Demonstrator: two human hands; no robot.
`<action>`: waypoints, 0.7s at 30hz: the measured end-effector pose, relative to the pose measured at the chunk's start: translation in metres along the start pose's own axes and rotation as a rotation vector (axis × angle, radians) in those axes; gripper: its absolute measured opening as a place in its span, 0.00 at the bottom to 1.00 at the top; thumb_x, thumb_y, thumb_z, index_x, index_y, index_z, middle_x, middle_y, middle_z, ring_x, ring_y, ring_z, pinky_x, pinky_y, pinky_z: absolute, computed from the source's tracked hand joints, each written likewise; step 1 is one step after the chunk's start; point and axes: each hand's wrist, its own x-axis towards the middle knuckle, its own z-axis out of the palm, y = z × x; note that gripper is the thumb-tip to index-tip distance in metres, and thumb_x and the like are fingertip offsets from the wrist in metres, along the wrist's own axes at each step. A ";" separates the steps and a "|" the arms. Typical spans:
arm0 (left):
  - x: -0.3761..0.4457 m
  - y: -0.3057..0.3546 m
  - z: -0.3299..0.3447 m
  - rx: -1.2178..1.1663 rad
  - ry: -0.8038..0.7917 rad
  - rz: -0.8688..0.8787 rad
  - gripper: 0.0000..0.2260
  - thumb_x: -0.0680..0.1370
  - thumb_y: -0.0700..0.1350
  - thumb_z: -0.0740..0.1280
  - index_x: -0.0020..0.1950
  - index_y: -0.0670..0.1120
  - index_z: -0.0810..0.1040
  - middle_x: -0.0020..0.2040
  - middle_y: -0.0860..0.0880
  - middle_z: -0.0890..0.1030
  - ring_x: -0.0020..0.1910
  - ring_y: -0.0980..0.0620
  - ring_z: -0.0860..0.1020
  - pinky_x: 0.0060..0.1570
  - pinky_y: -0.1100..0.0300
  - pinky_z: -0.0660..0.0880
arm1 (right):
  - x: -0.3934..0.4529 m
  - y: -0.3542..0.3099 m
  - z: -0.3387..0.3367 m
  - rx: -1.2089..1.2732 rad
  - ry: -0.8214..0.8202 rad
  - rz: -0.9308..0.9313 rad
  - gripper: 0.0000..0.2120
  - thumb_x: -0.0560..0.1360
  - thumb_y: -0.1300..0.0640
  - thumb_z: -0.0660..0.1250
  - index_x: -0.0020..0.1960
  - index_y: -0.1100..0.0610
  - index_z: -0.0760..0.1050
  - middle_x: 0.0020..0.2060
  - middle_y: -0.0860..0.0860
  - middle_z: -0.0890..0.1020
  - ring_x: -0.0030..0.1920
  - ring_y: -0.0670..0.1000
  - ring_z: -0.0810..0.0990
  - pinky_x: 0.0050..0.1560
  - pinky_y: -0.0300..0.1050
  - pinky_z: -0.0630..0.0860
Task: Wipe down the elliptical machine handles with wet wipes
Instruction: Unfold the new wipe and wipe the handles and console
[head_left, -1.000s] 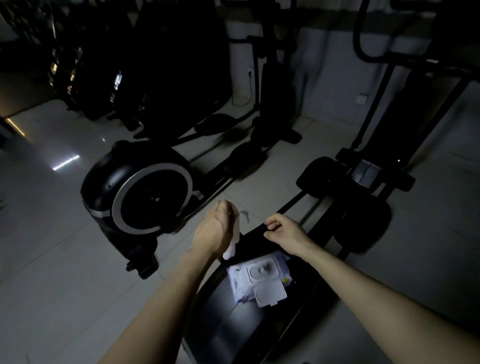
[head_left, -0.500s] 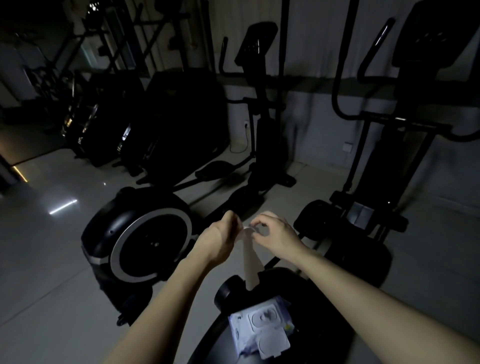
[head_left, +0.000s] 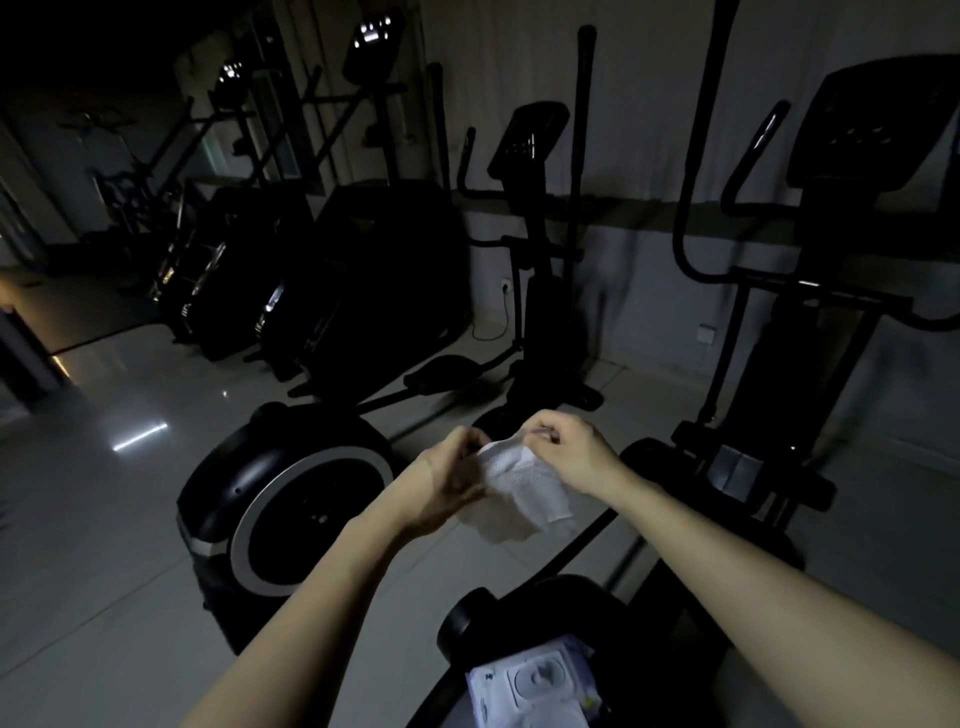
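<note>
Both hands are up in front of the chest, each pinching an upper edge of one wet wipe (head_left: 524, 488): the left hand (head_left: 447, 483) grips its left side, the right hand (head_left: 566, 452) holds the top right corner, and the sheet hangs between them, partly spread and still creased. The step looks like opening the wipe out, before any wiping. The wipes pack (head_left: 535, 686) lies below on the dark housing of the nearest machine. Next, I judge, one hand must bunch the sheet and reach to a handle (head_left: 691, 171) of the elliptical ahead on the right, well apart from the hands now
</note>
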 end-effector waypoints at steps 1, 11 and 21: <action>-0.001 0.000 -0.002 0.009 0.023 -0.009 0.15 0.76 0.47 0.71 0.59 0.53 0.70 0.49 0.59 0.78 0.43 0.64 0.77 0.41 0.66 0.73 | 0.001 -0.001 -0.001 0.007 0.004 -0.004 0.07 0.77 0.56 0.65 0.43 0.47 0.78 0.39 0.43 0.81 0.42 0.43 0.79 0.45 0.40 0.74; -0.026 -0.011 -0.017 -0.053 0.310 -0.215 0.04 0.79 0.51 0.66 0.47 0.53 0.77 0.43 0.57 0.82 0.41 0.64 0.79 0.36 0.74 0.71 | 0.010 0.004 0.024 0.101 -0.054 -0.023 0.09 0.79 0.55 0.65 0.43 0.59 0.77 0.29 0.44 0.73 0.30 0.42 0.70 0.37 0.41 0.70; -0.101 -0.046 -0.027 -0.096 0.412 -0.403 0.05 0.79 0.53 0.67 0.46 0.53 0.78 0.42 0.54 0.83 0.43 0.58 0.80 0.44 0.61 0.76 | 0.000 -0.013 0.095 0.135 -0.222 -0.107 0.14 0.79 0.55 0.64 0.37 0.61 0.73 0.28 0.42 0.72 0.31 0.42 0.70 0.38 0.43 0.69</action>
